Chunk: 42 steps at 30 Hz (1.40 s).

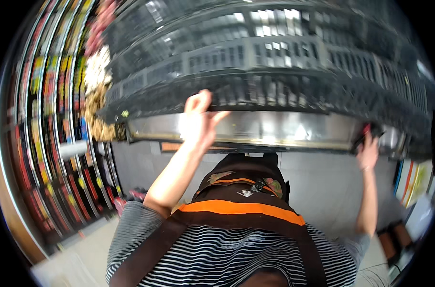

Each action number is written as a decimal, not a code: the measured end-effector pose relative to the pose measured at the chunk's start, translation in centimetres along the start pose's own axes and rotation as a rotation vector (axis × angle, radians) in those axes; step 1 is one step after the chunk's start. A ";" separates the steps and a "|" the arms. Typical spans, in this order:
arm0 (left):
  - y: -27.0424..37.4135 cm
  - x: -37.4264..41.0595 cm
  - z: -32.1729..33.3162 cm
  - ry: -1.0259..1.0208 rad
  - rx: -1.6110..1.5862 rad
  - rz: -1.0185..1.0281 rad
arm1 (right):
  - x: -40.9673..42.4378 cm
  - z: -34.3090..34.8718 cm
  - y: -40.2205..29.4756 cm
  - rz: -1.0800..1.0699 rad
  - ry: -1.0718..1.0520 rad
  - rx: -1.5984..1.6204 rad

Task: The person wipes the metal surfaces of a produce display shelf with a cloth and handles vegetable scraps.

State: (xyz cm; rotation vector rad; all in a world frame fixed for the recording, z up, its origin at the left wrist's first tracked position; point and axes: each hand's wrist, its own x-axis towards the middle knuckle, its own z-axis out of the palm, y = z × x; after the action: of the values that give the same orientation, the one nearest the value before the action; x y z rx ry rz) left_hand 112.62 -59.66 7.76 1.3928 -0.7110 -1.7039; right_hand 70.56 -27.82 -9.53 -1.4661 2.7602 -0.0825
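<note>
Across the upper picture stands a stepped rack of black slatted plastic crates (217, 59), blurred, with a shiny metal ledge (282, 129) along its near edge. My left hand (199, 118) is raised over that ledge near the crates' front, fingers partly spread and thumb apart, with nothing visible in it. To the far right, my right hand (368, 150) is closed around a small dark object (373, 132) with a bit of red, over the ledge's right end. Blur hides what the object is.
Shelves of colourful packets (56, 118) stand at the left. Pale and brown bundled goods (97, 97) hang beside the rack's left end. Below lies a grey tiled floor (318, 186). Boards or flat packs (411, 183) stand at the right.
</note>
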 end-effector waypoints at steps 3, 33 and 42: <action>-0.3 0.0 0.1 -0.040 -0.074 0.029 | -0.2 -4.7 -17.0 -0.213 -0.221 0.197; 4.2 1.9 -2.5 -0.285 0.072 -0.375 | -2.3 3.4 -92.0 -1.342 -0.495 0.594; 2.9 2.1 -1.6 -0.213 0.054 -0.355 | -0.2 1.7 -91.5 -1.544 -0.567 0.204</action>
State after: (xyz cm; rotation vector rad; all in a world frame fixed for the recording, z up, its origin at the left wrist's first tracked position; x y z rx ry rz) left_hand 114.68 -62.88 8.68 1.4535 -0.6571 -2.1493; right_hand 146.47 -78.84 -6.27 -2.5265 0.7351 0.0417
